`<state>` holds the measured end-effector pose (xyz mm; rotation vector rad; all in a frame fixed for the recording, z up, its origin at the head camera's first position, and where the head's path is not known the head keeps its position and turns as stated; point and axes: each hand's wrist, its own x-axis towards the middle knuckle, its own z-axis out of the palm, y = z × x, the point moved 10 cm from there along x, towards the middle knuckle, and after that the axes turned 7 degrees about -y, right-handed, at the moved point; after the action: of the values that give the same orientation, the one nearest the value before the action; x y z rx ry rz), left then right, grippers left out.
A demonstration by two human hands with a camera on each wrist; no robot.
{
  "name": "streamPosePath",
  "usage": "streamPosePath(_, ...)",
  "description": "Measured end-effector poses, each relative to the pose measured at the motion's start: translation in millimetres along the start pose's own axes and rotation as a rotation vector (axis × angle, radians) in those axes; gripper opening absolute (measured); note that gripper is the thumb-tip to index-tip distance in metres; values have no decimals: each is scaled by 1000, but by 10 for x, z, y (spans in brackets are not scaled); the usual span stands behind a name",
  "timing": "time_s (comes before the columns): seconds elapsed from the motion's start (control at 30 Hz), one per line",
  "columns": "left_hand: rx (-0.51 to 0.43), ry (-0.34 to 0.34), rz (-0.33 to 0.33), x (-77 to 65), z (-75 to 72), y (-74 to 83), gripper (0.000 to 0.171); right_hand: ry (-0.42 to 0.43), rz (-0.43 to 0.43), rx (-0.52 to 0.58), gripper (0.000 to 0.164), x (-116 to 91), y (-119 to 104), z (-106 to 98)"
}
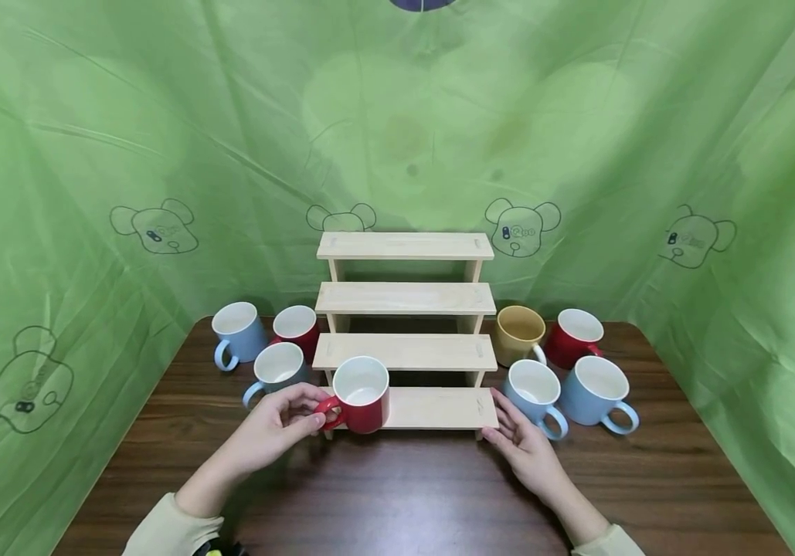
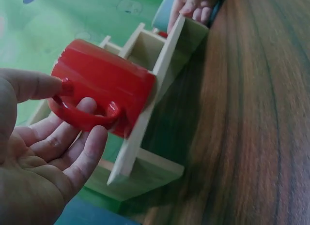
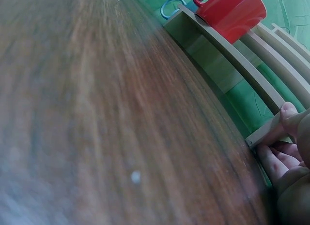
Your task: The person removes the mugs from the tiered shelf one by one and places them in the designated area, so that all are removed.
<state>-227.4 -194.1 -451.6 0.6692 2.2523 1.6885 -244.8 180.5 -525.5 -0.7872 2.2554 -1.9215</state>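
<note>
Hands come first, nearest the camera: the left hand point(image 1: 279, 421) pinches the handle of a red mug point(image 1: 361, 394), thumb on top and fingers curled beneath, the mug standing upright at the left end of the lowest step of a wooden stepped rack point(image 1: 432, 408). The right hand point(image 1: 518, 432) rests against that step's right end, thumb on top, fingers under the edge. Farther back, blue, red and yellow mugs stand on the brown table point(image 1: 404, 494) on both sides of the rack.
</note>
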Motion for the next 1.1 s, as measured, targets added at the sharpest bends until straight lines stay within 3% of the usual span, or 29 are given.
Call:
streamPosePath(0.47, -38, -128, 59, 80, 115, 84, 14, 6, 20, 8, 69, 2, 42, -16)
streamPosePath(0.9, 97, -39, 17, 43, 89, 78, 8, 17, 52, 1, 70, -6, 48, -28)
streamPosePath(1.1, 97, -7, 29, -2, 83, 104, 8, 14, 42, 2, 69, -11, 52, -14)
